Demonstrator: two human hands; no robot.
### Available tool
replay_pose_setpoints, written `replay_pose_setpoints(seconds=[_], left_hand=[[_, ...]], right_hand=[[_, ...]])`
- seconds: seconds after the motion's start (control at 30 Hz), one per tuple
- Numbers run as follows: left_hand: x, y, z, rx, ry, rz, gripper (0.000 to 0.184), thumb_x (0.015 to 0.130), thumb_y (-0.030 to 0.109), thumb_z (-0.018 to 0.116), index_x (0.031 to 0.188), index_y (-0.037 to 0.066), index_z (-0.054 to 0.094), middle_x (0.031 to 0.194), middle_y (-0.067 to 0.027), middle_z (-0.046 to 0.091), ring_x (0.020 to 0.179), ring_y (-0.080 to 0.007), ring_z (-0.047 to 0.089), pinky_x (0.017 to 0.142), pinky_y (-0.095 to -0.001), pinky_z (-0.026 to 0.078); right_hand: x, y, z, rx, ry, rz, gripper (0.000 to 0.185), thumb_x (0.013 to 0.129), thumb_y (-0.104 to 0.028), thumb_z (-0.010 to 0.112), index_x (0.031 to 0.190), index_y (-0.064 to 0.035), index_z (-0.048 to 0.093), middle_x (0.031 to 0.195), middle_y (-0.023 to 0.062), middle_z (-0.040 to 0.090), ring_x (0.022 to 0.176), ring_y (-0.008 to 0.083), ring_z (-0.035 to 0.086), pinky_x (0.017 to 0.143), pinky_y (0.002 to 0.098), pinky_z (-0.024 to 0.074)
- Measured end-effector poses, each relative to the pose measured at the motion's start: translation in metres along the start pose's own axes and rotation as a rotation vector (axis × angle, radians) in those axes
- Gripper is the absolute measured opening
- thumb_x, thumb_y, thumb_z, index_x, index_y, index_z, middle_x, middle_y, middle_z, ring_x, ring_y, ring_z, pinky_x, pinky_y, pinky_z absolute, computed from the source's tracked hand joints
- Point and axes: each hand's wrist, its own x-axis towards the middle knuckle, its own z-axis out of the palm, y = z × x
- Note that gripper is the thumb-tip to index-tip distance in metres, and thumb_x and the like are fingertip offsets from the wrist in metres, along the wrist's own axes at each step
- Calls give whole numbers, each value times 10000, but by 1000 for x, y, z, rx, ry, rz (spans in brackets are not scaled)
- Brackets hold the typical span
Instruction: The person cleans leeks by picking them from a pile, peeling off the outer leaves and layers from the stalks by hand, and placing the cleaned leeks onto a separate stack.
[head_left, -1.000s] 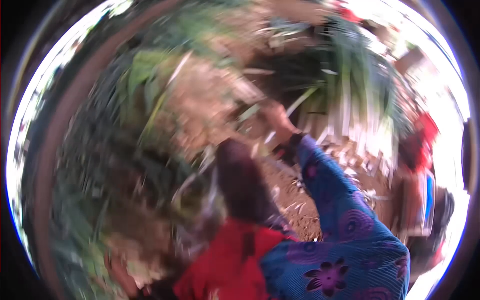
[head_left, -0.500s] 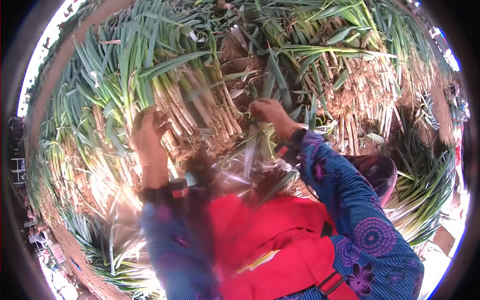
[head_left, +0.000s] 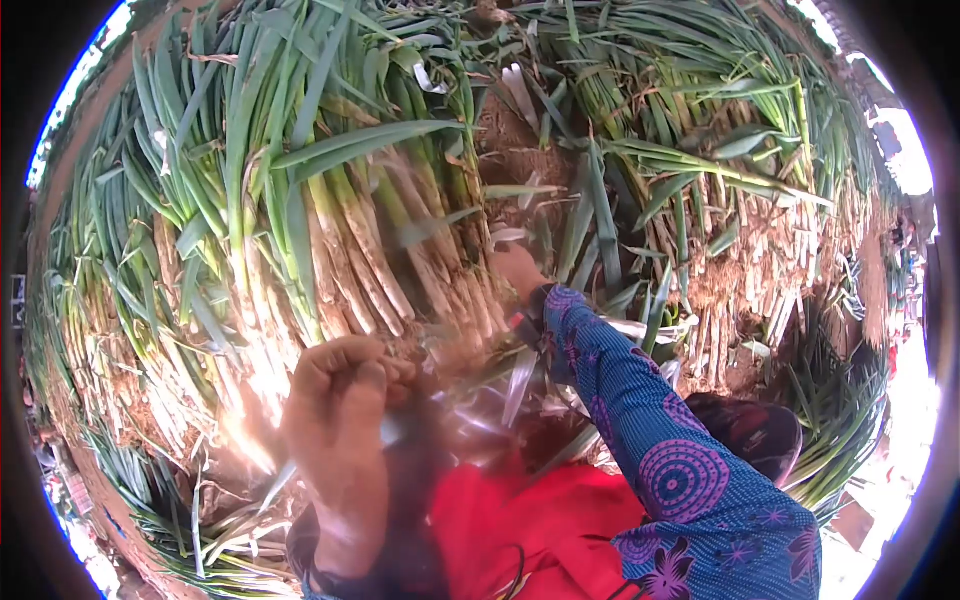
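Long green onions (head_left: 360,255) stand in a dense pile in front of me, green leaves up and pale, soil-covered stems and roots down. Just below their root ends, my left hand (head_left: 345,410) is closed, its fingers curled in toward the thumb. Whatever those fingers may hold is hidden. My right hand (head_left: 517,268) reaches forward beside the right edge of that pile, close to the stems. Its fingers are small and blurred, so their grip does not show. Loose leaves (head_left: 592,225) lie to the right of it.
A second pile of green onions (head_left: 740,230) stands at the right. More lie low at the left (head_left: 170,520) and at the right edge (head_left: 845,430). Shiny clear plastic (head_left: 480,410) and leaf scraps lie on the ground before my red apron (head_left: 540,520).
My left hand has come down and back from the stems, and its fingers have curled in. My right arm has stretched further forward, toward the right side of the pile. The view has shifted slightly.
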Motion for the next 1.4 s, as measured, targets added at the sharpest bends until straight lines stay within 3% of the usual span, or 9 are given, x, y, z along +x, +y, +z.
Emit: replay_pose_setpoints(seconds=[0.1, 0.2, 0.23, 0.4, 0.47, 0.57, 1.07, 1.27, 1.4], left_hand=[[3, -4, -2, -7, 1, 10, 129, 947, 118, 550, 1006, 7, 584, 856, -87, 655, 762, -129, 616, 702, -243, 485], [3, -7, 1, -29, -28, 33, 122, 948, 109, 547, 1004, 7, 583, 852, -85, 654, 756, -125, 612, 695, -242, 481], [3, -7, -2, 22, -60, 29, 111, 950, 101, 544, 1006, 15, 587, 850, -82, 653, 758, -121, 611, 693, -240, 484], [0, -5, 9, -13, -80, -2, 97, 950, 85, 536, 1001, 32, 599, 845, -38, 625, 770, -112, 614, 690, -243, 493], [-1, -2, 11, -25, -83, -43, 98, 948, 81, 535, 1000, 31, 600, 843, -25, 614, 772, -111, 614, 693, -247, 496], [-2, -2, 8, -22, -102, -45, 114, 930, 42, 546, 1028, 18, 601, 886, -29, 617, 798, -104, 607, 681, -229, 493], [-24, -110, 79, 55, -507, -297, 228, 949, 233, 508, 1066, 62, 602, 919, -45, 641, 790, -156, 623, 637, -288, 491], [-74, -141, 157, -363, -617, -751, 348, 993, 361, 451, 1177, 76, 530, 1024, -101, 647, 905, -248, 641, 713, -378, 544], [-99, -174, 213, -748, -929, -675, 381, 964, 363, 526, 1211, 74, 543, 1112, -68, 619, 976, -220, 614, 802, -358, 516]], right_hand=[[9, -8, 4, 83, -76, 45, 460, 810, -312, 628, 1161, -17, 603, 938, 114, 654, 932, 234, 614, 778, 321, 475], [-14, -70, -13, 355, -289, 305, 540, 787, -309, 660, 1249, -53, 545, 1172, 156, 603, 1071, 293, 583, 874, 388, 481], [-25, -45, -23, 95, -329, -591, 438, 869, -198, 618, 1280, -87, 518, 1152, 104, 589, 1053, 247, 567, 875, 348, 491], [-17, -73, -26, 894, -512, -317, 228, 928, -167, 549, 1140, -85, 540, 872, 21, 567, 798, 152, 540, 720, 308, 462], [-7, -86, -40, 1247, -771, 323, 120, 938, -196, 535, 995, -90, 533, 748, -5, 515, 621, 116, 466, 558, 272, 372], [-33, -65, -91, 1318, -831, 294, 148, 964, -246, 504, 970, -102, 539, 714, -17, 479, 566, 101, 435, 497, 256, 336], [-416, -62, -248, 1516, -646, 452, 371, 1017, -289, 430, 1359, -147, 444, 715, -20, 498, 490, 63, 427, 383, 200, 344], [-529, -42, -298, 1433, -587, 319, 493, 1031, -354, 352, 1466, -137, 273, 689, 10, 431, 426, 73, 363, 366, 210, 327], [-581, -18, -303, 1255, -350, 420, 494, 1016, -382, 388, 1438, -140, 305, 671, -2, 418, 434, 59, 355, 362, 190, 303]])
